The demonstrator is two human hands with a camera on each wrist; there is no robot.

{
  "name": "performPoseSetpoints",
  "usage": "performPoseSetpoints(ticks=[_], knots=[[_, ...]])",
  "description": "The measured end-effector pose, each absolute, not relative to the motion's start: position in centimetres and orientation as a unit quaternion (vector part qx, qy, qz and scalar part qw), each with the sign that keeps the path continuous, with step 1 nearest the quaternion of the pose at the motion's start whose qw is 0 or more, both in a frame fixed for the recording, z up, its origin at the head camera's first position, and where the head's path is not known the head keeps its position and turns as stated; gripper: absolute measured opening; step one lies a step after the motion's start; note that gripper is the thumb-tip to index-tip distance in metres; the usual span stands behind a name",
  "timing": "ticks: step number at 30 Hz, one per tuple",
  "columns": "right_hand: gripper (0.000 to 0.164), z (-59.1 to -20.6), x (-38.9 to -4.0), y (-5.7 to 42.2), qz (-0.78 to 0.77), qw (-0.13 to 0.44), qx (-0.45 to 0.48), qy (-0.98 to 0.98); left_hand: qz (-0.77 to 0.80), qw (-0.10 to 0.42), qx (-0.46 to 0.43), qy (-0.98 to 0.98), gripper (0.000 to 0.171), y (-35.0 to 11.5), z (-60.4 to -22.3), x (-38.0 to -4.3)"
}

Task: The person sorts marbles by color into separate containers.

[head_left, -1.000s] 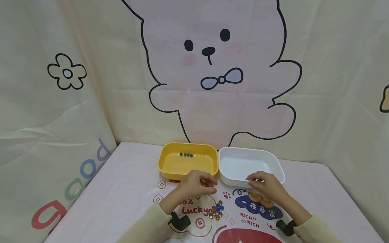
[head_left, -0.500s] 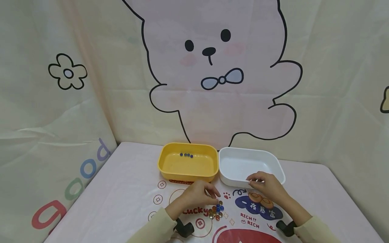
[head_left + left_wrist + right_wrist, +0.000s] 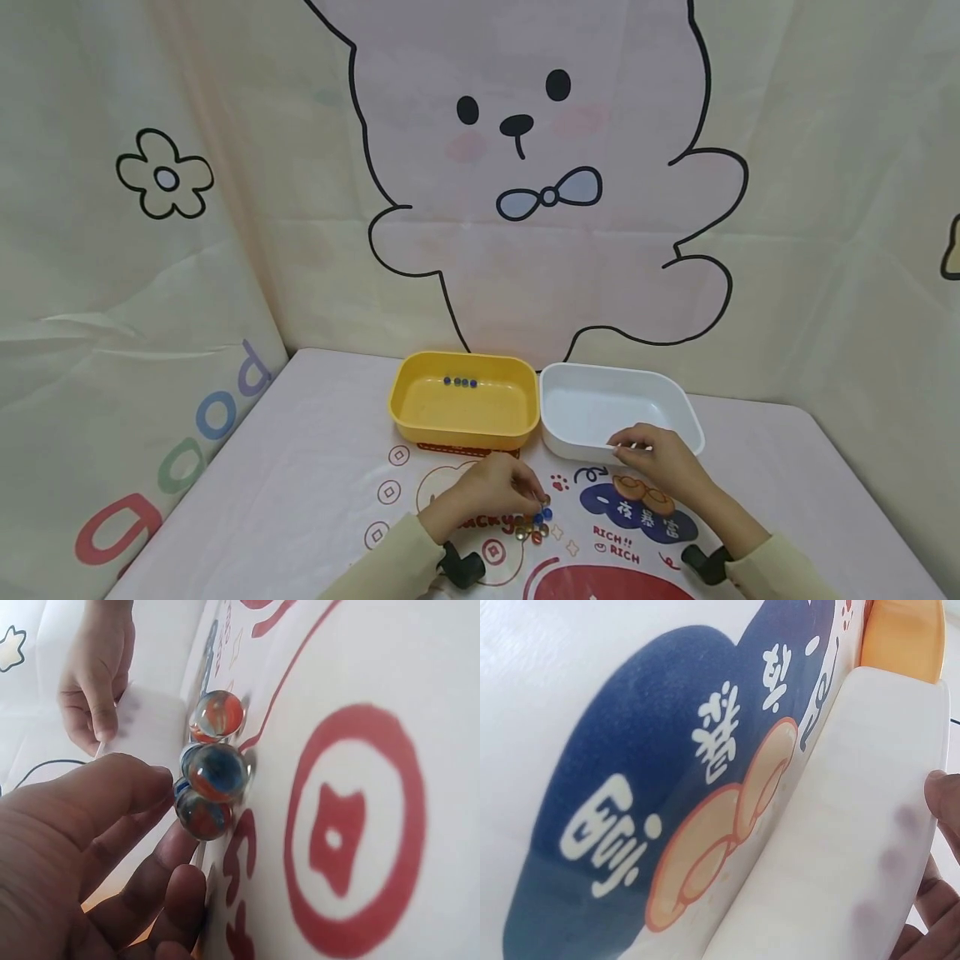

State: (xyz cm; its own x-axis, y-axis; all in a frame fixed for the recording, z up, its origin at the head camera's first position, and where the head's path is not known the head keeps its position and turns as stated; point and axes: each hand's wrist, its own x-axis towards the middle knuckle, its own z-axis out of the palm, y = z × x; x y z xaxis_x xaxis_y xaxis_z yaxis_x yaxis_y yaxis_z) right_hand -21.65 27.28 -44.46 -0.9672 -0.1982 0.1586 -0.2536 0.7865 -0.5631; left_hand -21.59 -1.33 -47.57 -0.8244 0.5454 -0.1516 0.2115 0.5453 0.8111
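Observation:
My left hand [image 3: 497, 487] reaches down at a small cluster of glass marbles [image 3: 537, 534] on the table, its thumb and fingertips close together at the cluster's far edge. In the left wrist view the thumb [image 3: 131, 784] lies right beside blue-and-orange marbles [image 3: 217, 774]; whether one is pinched is hidden. My right hand [image 3: 660, 457] grips the near rim of a white plastic tray [image 3: 600, 400], thumb outside. The right wrist view shows that tray's outer wall [image 3: 855, 802] with the fingers' dark shapes showing through it. Inside the yellow tray [image 3: 427, 408] sits a row of several dark blue marbles [image 3: 460, 382].
The trays stand side by side at the back of the table, in front of an upright cloth [image 3: 810, 275] with a bear drawing. A printed cloth [image 3: 757, 450] covers the table. Each wrist carries a black camera mount [image 3: 463, 569].
My left hand has moved from the yellow tray's front edge down and toward me to the marble cluster, its thumb and fingertips drawing closer together. The right hand has stayed on the white tray's rim.

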Motion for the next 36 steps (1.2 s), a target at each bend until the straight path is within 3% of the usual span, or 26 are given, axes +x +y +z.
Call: performPoseSetpoints(ticks=[36], knots=[[0.011,-44.33,-21.52,27.31,0.312,0.04,0.119,-0.942,0.427,0.201,0.201,0.859,0.005,-1.37,-47.24,-21.6]])
